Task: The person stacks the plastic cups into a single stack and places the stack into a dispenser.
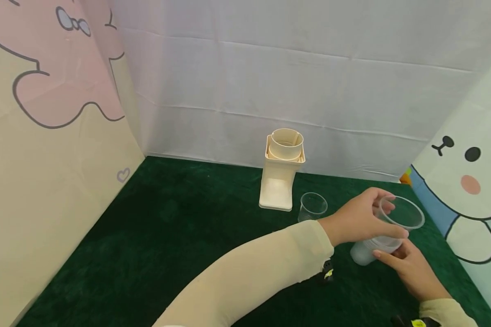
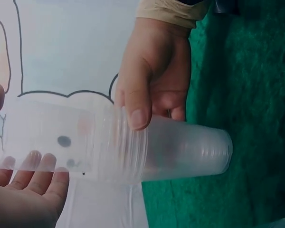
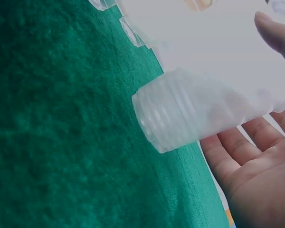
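At the right of the head view, my left hand grips a clear plastic cup near its rim, thumb on one side and fingers on the other. That cup sticks up out of a stack of nested clear cups, its lower end at the stack's rims in the left wrist view. Below, my right hand holds the stack around its upper part, thumb near the rims. The stack's closed end points down, tilted above the green cloth. Some right fingers are hidden behind the cups.
One clear cup stands alone on the green cloth, left of my hands. Behind it is a cream plastic stand with a round ring on top. White and cartoon-printed sheets wall the table's back and sides.
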Demonstrator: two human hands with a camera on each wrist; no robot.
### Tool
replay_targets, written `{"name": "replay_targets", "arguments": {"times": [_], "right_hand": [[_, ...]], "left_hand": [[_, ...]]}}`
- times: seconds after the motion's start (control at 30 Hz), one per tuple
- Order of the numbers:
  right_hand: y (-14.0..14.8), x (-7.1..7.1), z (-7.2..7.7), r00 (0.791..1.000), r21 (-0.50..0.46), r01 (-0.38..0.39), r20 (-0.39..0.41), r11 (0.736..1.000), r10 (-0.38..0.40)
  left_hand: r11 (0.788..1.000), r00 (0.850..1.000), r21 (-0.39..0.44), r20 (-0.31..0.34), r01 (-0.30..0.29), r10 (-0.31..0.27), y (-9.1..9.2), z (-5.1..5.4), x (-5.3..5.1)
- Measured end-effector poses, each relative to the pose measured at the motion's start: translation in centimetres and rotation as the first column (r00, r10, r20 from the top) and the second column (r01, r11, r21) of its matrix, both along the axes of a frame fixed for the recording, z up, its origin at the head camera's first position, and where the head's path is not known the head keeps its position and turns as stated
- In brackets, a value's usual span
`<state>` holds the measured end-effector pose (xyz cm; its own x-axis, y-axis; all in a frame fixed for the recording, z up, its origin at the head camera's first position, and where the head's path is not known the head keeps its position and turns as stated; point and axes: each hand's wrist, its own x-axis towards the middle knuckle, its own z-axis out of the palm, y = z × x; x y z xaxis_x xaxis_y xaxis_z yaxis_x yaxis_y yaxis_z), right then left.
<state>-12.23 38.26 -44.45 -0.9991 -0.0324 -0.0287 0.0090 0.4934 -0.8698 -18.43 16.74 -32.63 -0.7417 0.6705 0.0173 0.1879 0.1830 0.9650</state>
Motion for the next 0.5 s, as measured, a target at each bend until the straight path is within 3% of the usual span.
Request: {"name": "replay_targets", "arguments": {"times": [0.5], "right_hand": [[0.2, 0.0, 0.1, 1.000, 0.065, 0.008, 0.021, 0.998, -0.010]], "left_hand": [[0.998, 0.998, -0.009, 0.008, -0.057, 0.057, 1.5, -0.9, 0.5]]}}
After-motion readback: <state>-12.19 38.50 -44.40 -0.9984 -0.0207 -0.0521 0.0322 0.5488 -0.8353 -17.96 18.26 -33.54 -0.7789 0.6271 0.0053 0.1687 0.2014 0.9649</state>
